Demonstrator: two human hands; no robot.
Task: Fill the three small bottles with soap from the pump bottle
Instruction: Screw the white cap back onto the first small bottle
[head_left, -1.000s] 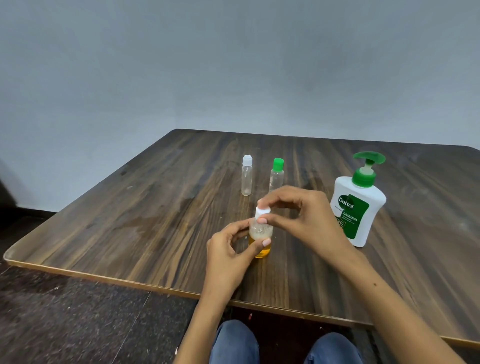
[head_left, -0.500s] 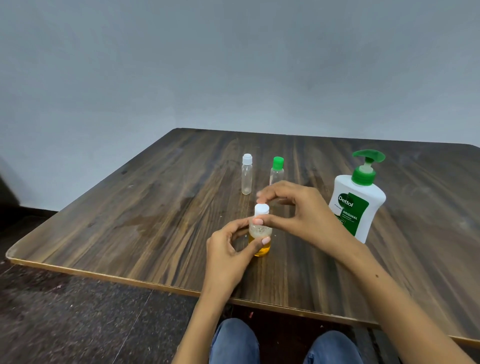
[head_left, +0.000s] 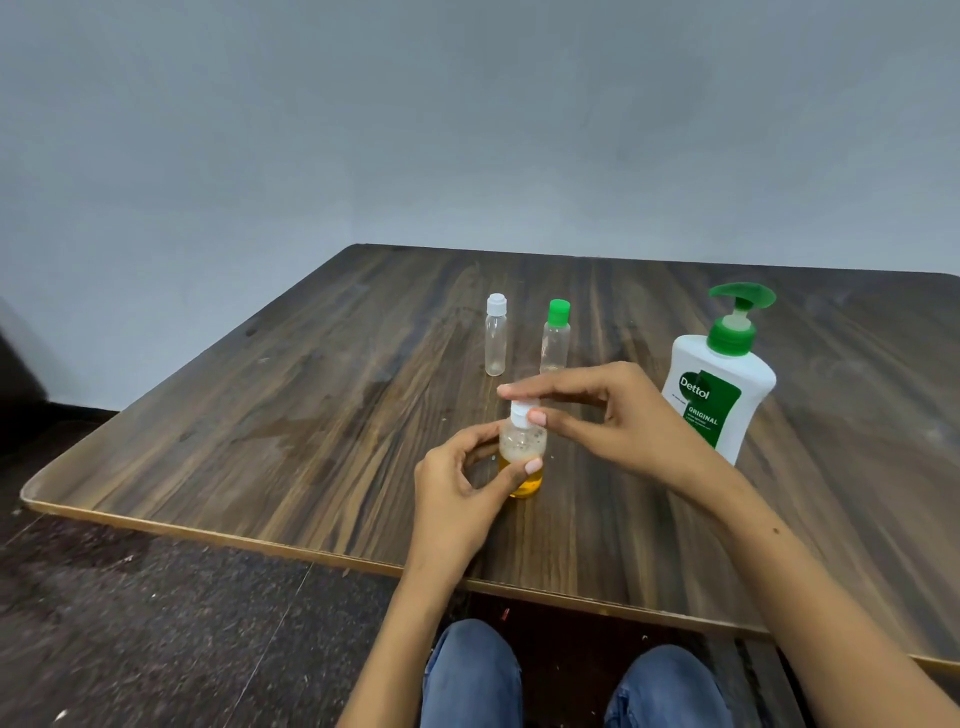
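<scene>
Left hand (head_left: 457, 488) grips soap bottle (head_left: 522, 457) body near table (head_left: 260, 415) front edge; right hand (head_left: 618, 415) pinches white cap (head_left: 519, 413) on it. Orange soap fills lower part, foam above. Pump bottle (head_left: 719, 384) upright toward right edge. Clear bottle, green cap (head_left: 556, 338), and clear bottle, white cap (head_left: 495, 335), mid-table, side by side, apart.

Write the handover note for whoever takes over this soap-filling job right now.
Left hand grips the near small bottle, partly filled with orange soap. Right hand pinches its white cap, which sits on the neck.
White-capped bottle and green-capped bottle stand behind it, capped and apparently empty. Pump bottle stands upright on the right.
Done: soap in one bottle.
Left: fill the other two.
</scene>
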